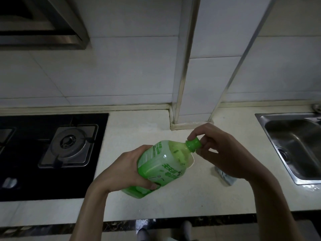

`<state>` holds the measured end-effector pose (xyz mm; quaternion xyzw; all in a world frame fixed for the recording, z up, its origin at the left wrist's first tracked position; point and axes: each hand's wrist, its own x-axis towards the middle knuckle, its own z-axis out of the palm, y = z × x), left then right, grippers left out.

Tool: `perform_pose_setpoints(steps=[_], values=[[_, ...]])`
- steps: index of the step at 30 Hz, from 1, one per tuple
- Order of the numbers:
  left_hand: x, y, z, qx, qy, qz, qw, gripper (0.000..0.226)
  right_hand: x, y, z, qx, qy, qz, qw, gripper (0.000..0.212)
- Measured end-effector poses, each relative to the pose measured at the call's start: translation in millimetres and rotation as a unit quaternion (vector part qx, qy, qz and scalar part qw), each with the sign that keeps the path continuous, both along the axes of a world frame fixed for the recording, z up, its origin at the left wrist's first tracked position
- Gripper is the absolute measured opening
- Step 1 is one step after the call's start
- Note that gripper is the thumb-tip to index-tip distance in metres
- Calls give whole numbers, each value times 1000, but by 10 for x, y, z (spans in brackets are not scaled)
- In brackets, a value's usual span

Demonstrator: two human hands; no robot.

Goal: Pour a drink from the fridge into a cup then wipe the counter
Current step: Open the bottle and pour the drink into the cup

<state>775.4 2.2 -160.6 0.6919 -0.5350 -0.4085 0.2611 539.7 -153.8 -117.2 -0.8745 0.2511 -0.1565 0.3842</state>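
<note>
As only the head view is supplied, all findings are drawn from it. At centre frame a green bottle is held tilted above the counter, neck toward the upper right. The left hand is wrapped round the lower body of the bottle, fingers curled about it. The right hand is closed on the cap, which is pinched between thumb and fingertips and is seated on the neck. Pale green liquid is seen up to the shoulder, so the bottle is judged near full.

Progress: the drink is judged to have been fetched from the fridge, which is out of frame. Whether the cap is being loosened or tightened cannot be told. A white rim, taken to be the cup, is glimpsed just behind the bottle's shoulder; its contents are hidden. Pouring is therefore judged not yet done, and the wiping remains outstanding.

Surroundings: a black hob is set at the left of the frame, a steel sink at the right edge, and a hood at the upper left. A pale folded item, possibly a cloth, is partly hidden beneath the right wrist; its nature cannot be confirmed. The cup is masked by the bottle, so the aim of the pour should be checked once the cap is off.
</note>
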Motion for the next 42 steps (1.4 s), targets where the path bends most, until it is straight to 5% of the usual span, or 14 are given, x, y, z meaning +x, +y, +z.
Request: perform_pose_setpoints(steps=[5, 13, 28, 42], values=[[31, 55, -82, 22, -3, 12, 1000, 83, -36, -40, -102, 46, -41, -67, 996, 23], [97, 72, -347, 32, -24, 63, 997, 83, -148, -203, -646, 46, 35, -177, 983, 14], [89, -95, -700, 38, -201, 31, 978, 89, -273, -120, -1411, 103, 122, -184, 970, 19], [80, -227, -648, 84, -247, -2, 965, 90, -354, -121, -1539, 112, 152, -197, 962, 23]])
